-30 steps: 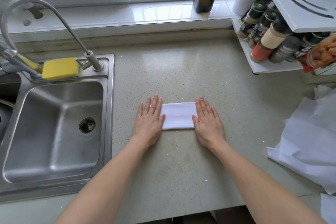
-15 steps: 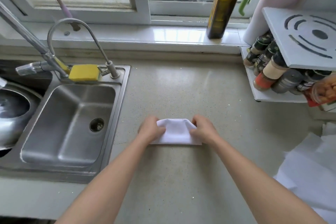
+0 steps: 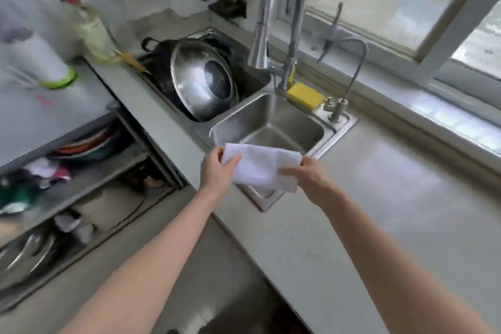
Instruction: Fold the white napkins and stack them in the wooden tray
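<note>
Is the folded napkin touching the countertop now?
Apart. The head view shows the folded napkin lifted, pinched by left hand and right hand, in front of the sink.

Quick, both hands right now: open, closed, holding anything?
Left hand: closed, gripping the left end of the folded white napkin.
Right hand: closed, pinching the napkin's right end.

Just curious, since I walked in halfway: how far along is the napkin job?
Done: one white napkin is folded into a compact rectangle. In hand: the left hand and right hand each grip an end, holding it in the air in front of the sink. Left: placing it in the wooden tray, which is out of view, so I cannot tell how many are stacked.
</note>
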Action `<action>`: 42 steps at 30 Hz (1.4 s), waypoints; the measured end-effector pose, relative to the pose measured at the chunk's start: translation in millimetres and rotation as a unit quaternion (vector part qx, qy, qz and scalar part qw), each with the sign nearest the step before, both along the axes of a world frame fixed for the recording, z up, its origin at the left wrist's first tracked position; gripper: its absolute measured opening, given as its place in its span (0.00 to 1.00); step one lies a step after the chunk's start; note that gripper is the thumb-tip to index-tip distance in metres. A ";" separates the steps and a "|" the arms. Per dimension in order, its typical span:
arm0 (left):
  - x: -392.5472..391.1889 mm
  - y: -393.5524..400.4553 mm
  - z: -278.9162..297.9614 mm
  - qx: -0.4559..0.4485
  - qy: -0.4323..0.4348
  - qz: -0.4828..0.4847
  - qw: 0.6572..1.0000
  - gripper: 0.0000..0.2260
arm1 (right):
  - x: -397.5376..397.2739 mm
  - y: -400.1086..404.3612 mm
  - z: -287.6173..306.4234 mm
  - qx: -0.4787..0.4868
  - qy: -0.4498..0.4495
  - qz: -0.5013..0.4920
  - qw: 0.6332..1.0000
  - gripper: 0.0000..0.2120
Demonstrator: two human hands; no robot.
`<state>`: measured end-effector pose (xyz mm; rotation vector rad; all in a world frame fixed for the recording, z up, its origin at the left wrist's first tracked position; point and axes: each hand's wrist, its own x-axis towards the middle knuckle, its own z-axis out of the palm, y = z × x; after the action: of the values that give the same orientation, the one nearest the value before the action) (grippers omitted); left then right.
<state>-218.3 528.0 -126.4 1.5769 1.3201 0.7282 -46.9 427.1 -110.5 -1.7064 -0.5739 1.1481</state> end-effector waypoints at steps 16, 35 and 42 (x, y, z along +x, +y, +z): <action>-592.5 60.7 28.6 -0.005 0.002 0.406 0.914 0.07 | -561.1 204.5 8.4 0.052 -0.099 0.328 0.938 0.11; -831.6 253.3 -14.9 -0.061 0.099 0.425 0.898 0.11 | -805.9 449.5 -24.4 0.029 -0.220 0.423 0.879 0.07; -872.9 325.0 -29.3 -0.063 0.175 0.306 0.934 0.15 | -843.9 482.8 -46.8 -0.001 -0.287 0.408 0.867 0.06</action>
<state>-1091.3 853.0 -155.6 1.2227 2.1290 0.7260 -890.8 910.0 -157.3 -1.8492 -1.7959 1.1582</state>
